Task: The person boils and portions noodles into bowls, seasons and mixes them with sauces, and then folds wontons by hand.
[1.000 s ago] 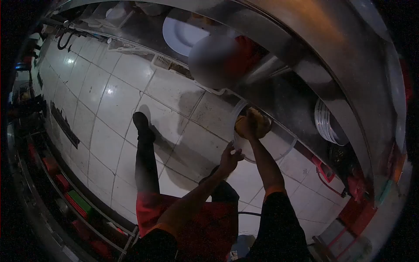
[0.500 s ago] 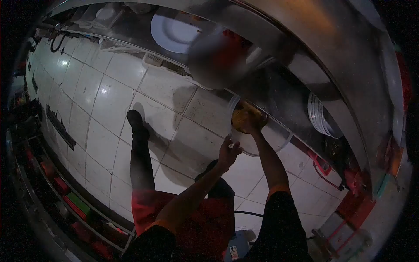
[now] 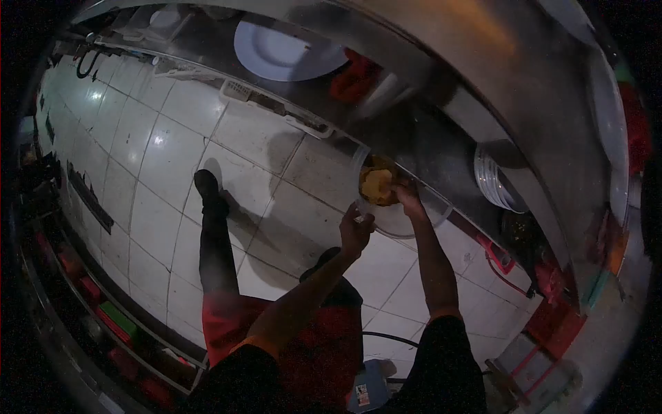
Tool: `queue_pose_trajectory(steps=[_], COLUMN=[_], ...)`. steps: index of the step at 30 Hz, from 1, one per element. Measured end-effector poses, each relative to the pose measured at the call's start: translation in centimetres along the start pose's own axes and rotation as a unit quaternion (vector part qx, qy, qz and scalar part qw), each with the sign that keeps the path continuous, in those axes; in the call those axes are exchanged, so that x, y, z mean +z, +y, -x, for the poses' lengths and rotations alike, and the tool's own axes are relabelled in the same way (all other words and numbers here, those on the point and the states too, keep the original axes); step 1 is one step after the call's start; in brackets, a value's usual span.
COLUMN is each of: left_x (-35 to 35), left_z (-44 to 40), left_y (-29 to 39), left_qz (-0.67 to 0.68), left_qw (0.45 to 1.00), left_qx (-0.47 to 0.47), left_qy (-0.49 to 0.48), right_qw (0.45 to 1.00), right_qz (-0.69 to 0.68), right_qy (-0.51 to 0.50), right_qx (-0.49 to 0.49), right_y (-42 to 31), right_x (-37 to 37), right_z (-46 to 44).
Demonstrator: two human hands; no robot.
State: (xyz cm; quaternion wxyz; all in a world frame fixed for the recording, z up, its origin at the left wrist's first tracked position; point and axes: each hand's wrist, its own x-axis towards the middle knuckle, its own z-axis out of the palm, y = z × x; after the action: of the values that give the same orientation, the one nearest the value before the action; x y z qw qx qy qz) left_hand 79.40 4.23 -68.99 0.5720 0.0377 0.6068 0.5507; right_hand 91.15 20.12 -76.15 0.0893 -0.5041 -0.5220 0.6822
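Head view: the right hand [image 3: 408,199] reaches into a clear container [image 3: 422,226] with its fingers bent against yellow pieces [image 3: 377,185], though whether it grips them or only touches them cannot be told. The left hand [image 3: 355,231] is at the container's near rim, fingers partly curled; a firm hold there cannot be made out. The yellow pieces lie at the container's left end, beside the metal tabletop's [image 3: 441,148] edge. On that tabletop are a white plate [image 3: 276,55] and a red item [image 3: 355,77].
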Motion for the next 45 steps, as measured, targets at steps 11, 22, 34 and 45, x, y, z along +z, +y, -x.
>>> queue_pose_trajectory(steps=[11, 22, 34, 45], left_x=[4.8, -11.4, -12.1, -9.0], left_z=[-8.9, 0.2, 11.2, 11.4], left_y=[1.4, 14.1, 47.9, 52.3], left_qz=[0.429, -0.256, -0.428, -0.348], left_qw=[0.899, 0.853, 0.712, 0.842], left_qx=[-0.014, -0.096, -0.08, -0.109], left_qy=[-0.094, -0.444, -0.551, -0.398], right_qw=[0.933, 0.912, 0.761, 0.825], right_qz=[-0.339, -0.293, 0.27, 0.262], right_qy=[0.09, 0.27, 0.582, 0.493], right_qx=[-0.078, -0.098, -0.096, -0.085], right_y=[-8.1, -36.1, -56.0, -54.5], right_x=[2.0, 10.1, -1.5, -4.2], right_z=[16.7, 33.8, 15.1, 14.0])
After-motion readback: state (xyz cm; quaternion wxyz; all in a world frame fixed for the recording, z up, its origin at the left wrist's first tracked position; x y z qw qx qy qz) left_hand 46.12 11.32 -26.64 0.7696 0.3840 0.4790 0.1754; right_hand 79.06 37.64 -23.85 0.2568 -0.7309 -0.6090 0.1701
